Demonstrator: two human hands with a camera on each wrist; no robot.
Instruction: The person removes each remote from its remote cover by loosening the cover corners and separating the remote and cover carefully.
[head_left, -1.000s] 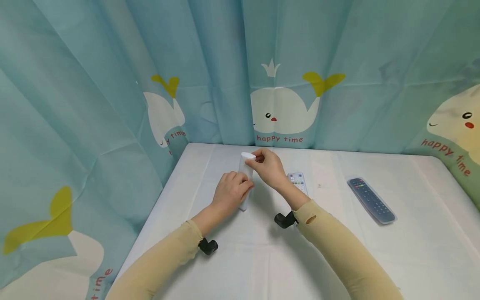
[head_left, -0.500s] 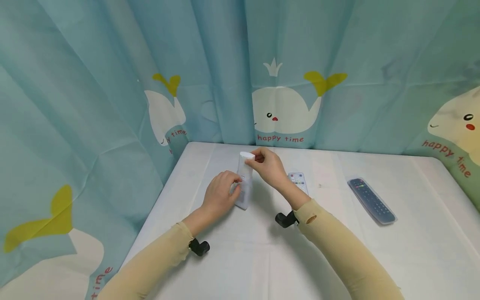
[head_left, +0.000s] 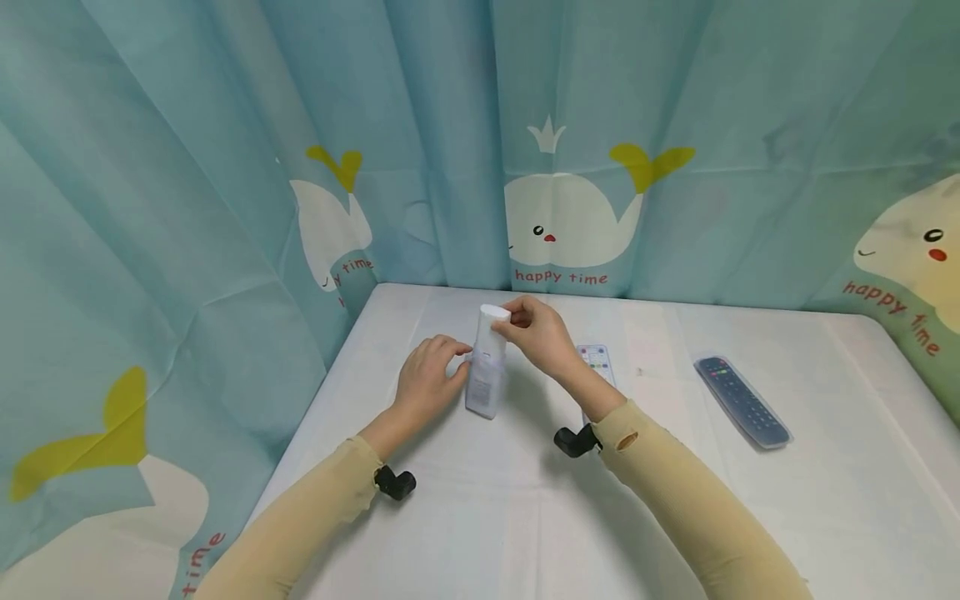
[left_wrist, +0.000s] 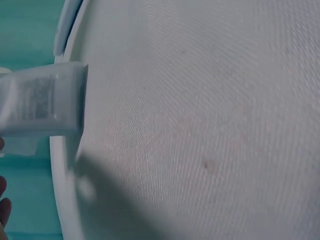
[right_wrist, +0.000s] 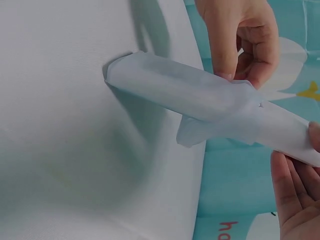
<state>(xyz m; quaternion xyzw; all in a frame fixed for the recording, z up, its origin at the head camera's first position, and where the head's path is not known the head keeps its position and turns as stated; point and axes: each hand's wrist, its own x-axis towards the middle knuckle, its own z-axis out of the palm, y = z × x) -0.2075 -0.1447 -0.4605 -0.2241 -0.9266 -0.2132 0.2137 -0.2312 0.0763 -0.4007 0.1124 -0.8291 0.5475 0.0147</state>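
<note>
Forearms [head_left: 300, 512] converge, right hand [head_left: 538, 337] pinching the remote [head_left: 491, 340] near its top, left hand [head_left: 427, 377] pinching its plastic sleeve [head_left: 483, 392].

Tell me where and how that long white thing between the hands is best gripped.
Probably pinch the white object by its bare top end, coming from the right, as the right hand does. It tilts upward, and that end sticks out of the translucent cover. Lower down, the cover bunches loosely and the left hand is at its edge, so a grip there might slip.
</note>
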